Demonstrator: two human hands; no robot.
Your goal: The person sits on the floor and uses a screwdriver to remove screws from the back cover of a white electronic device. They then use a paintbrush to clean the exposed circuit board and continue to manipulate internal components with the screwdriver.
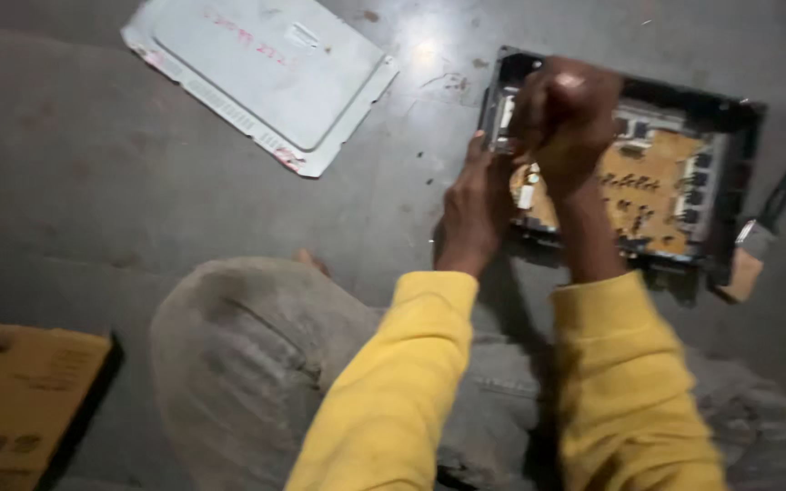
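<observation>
Head view, near to far. My grey-trousered knee and yellow sleeves fill 6 o'clock above a dull grey floor. At 8 o'clock lies a tan cardboard box. My left hand rests fingers-extended on the near-left edge of a black tray-like casing, lying on the floor at 1 o'clock; it holds a tan circuit board. My right hand, grip clenched in a fist above the board, hides whatever it encloses; I cannot tell. A black-handled tool lies at 3 o'clock. At 11 o'clock lies a grey metal panel.
</observation>
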